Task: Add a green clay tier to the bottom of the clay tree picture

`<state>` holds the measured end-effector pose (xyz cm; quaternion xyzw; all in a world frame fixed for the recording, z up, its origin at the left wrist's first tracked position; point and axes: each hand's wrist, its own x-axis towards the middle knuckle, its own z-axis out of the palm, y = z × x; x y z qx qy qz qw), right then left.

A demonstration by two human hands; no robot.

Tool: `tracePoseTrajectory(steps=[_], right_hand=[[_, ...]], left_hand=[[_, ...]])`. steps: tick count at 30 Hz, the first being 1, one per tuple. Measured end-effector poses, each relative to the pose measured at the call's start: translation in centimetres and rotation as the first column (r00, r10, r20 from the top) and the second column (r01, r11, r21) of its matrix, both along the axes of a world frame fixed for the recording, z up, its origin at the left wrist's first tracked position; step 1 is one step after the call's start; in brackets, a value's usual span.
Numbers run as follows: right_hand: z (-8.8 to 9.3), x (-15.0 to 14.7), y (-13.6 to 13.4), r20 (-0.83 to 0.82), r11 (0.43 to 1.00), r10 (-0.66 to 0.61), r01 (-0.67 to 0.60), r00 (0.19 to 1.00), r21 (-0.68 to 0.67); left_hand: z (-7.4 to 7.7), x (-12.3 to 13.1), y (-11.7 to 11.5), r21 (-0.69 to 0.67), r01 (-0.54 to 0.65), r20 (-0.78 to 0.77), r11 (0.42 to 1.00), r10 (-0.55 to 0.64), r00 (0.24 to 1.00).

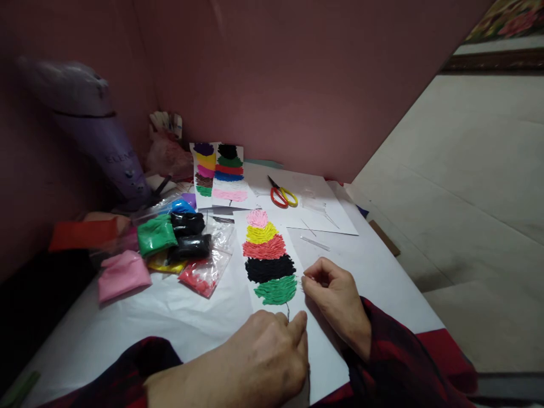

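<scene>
Pink walls [276, 85] meet behind a white-covered table [378, 277], where a narrow sheet of paper [240, 229] lies flat before the person. On it sits a banded design [270, 267] in pink, yellow, red, black and green, what looks like soft clay.

From where I stand, the right hand [334, 300] is just beside the green band, thumb and forefinger pinched together; I cannot tell whether anything thin is between them. The left hand [272, 348] lies low by the drawn stem [288, 310], its fingers bent; what is under them is hidden.

To my mind, the likeliest mishap is a smear: a knuckle or the right fingertips could drag across the green ridges, or the left wrist could brush them in reaching over. If the left hand presses unevenly, the sheet could skew. A loose plaid sleeve [393, 348] might catch the paper's edge too.

On the left, clay packets [157, 235] crowd near the sheet, leaving little room. Ahead, scissors [283, 194] and a clear strip [314, 243] stand in the way of a forward sweep. Rightward is roomier, though the table's edge slants in close to the right forearm.
</scene>
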<state>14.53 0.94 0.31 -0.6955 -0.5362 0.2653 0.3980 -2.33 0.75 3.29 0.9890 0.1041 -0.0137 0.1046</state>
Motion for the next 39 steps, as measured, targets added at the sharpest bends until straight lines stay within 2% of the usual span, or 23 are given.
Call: tracePoseTrajectory(steps=[3, 8, 12, 18, 24, 31, 39], right_hand=[[0.04, 0.03, -0.19, -0.076, 1.0, 0.006, -0.005, 0.997, 0.01], [0.04, -0.27, -0.72, -0.138, 0.99, 0.14, -0.143, 0.981, -0.018], [-0.06, -0.54, -0.87, -0.139, 0.98, 0.184, -0.192, 0.973, -0.044], [-0.04, -0.34, -0.67, 0.022, 0.992, 0.116, -0.115, 0.993, -0.047], [0.05, 0.05, -0.68, 0.073, 0.999, 0.03, -0.029, 0.997, -0.019], [-0.21, -0.16, -0.89, -0.105, 0.983, 0.178, -0.182, 0.978, -0.035], [-0.23, -0.25, -0.65, 0.008, 0.989, 0.138, -0.137, 0.99, -0.061]], left_hand=[[-0.32, -0.05, -0.04, -0.005, -0.015, 0.037, 1.0, 0.015, 0.999], [-0.52, 0.05, -0.03, -0.023, -0.026, 0.041, 0.999, 0.027, 0.999], [-0.48, 0.11, -0.02, -0.018, -0.028, 0.022, 0.999, 0.028, 0.999], [-0.19, 0.05, -0.05, -0.025, -0.022, 0.014, 0.999, 0.022, 1.0], [0.1, 0.05, 0.02, -0.026, -0.02, 0.006, 0.999, 0.02, 1.0], [-0.32, 0.0, -0.11, -0.012, -0.029, 0.019, 1.0, 0.029, 0.999], [-0.41, -0.04, -0.07, -0.006, -0.018, 0.049, 1.0, 0.018, 0.999]])
